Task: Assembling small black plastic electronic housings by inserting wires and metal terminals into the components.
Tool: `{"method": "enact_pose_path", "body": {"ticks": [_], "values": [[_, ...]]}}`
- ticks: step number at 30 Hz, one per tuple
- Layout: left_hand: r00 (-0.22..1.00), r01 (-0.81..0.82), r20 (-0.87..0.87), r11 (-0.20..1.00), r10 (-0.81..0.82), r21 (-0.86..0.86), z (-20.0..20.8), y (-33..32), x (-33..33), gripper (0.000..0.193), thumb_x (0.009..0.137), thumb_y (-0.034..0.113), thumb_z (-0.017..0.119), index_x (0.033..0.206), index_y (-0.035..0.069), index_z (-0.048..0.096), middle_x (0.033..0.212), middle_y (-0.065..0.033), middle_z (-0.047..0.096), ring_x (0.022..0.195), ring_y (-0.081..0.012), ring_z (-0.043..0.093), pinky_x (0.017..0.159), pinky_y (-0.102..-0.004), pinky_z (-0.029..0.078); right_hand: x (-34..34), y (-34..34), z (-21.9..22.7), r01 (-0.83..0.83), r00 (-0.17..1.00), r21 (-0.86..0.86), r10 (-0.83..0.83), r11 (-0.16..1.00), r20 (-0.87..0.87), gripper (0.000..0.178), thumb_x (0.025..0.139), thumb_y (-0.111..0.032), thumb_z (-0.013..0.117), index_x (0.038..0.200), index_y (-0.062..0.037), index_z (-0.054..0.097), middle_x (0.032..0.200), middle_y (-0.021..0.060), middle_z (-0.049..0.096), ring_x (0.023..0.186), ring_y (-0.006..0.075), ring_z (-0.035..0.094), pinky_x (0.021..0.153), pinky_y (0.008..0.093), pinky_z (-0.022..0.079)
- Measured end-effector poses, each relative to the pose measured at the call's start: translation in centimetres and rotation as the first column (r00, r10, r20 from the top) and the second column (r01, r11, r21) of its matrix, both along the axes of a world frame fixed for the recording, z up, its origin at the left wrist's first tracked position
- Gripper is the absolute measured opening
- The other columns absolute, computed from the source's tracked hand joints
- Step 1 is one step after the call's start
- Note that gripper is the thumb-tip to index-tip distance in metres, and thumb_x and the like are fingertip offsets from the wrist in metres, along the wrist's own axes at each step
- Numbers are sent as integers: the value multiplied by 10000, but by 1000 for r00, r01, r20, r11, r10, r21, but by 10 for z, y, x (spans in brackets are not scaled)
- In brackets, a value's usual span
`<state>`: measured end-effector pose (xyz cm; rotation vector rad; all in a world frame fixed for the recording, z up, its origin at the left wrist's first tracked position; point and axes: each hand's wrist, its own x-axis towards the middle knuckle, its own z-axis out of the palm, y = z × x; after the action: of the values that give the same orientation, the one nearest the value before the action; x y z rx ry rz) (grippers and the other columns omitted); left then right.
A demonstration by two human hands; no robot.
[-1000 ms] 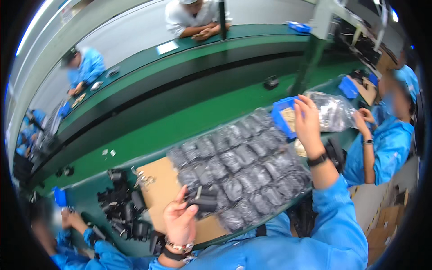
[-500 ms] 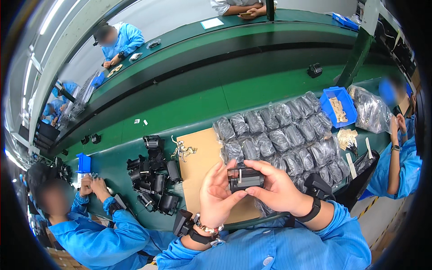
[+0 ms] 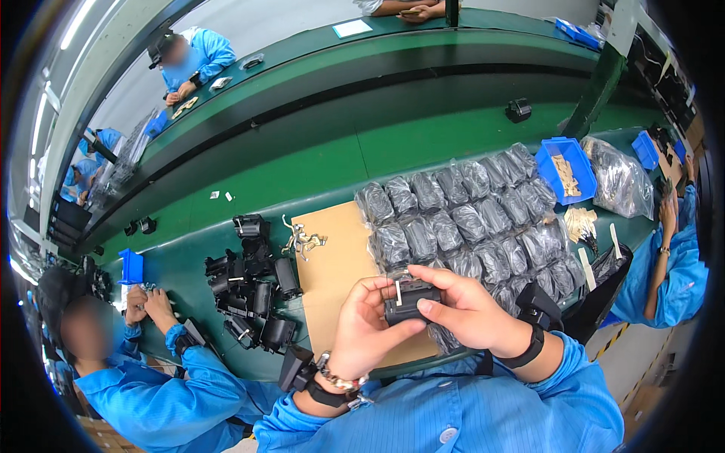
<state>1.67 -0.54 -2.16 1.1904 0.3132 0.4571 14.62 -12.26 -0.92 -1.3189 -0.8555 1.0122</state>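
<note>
A small black plastic housing [image 3: 413,300] with a short white strip on its face is held up over the tan cardboard sheet [image 3: 332,253]. My left hand [image 3: 366,321] grips its left end, fingers behind and thumb along the lower edge. The other end is in my right hand [image 3: 476,313], whose thumb presses on the front face. Left of the cardboard lies a heap of similar black housings [image 3: 260,294]. Several shiny metal pieces [image 3: 305,240] rest on the cardboard's far left corner.
Rows of black items in clear plastic bags [image 3: 468,226] cover the table at right. Beyond them stand a blue bin [image 3: 563,170] of tan pieces and a clear bag [image 3: 619,181]. A co-worker [image 3: 166,370] sits close at left, another [image 3: 657,257] at right.
The housing has tilted in my hands, and my right thumb has moved from its lower edge up onto its face. The view has shifted slightly.
</note>
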Motion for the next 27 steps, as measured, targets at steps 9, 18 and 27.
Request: {"method": "enact_pose_path", "body": {"ticks": [9, 18, 27], "values": [[975, 181, -9, 818, -221, -545, 8, 19, -8, 317, 870, -43, 521, 1177, 19, 469, 1181, -174, 534, 1036, -274, 585, 796, -418, 562, 15, -6, 16, 20, 903, 3, -17, 1000, -429, 449, 862, 8, 533, 1300, 21, 439, 1147, 115, 585, 1054, 166, 561, 930, 307, 431], [986, 162, 29, 907, -164, -390, 4, 13, -8, 425, 778, -139, 561, 1163, 15, 468, 1137, -165, 553, 1009, -246, 591, 801, -379, 551, 9, -5, 16, -4, 953, 34, 14, 999, -302, 406, 881, 34, 500, 1283, 39, 446, 1132, 89, 572, 1026, 128, 547, 896, 268, 448], [986, 163, 87, 884, -139, -437, 4, 15, -8, 372, 775, -170, 544, 1079, 40, 501, 1076, -109, 579, 1016, -163, 562, 785, -284, 517, 8, -2, 15, -8, 989, 89, -5, 996, 151, 430, 814, -5, 574, 1238, 6, 500, 1101, 151, 569, 989, 236, 566, 873, 325, 435]]}}
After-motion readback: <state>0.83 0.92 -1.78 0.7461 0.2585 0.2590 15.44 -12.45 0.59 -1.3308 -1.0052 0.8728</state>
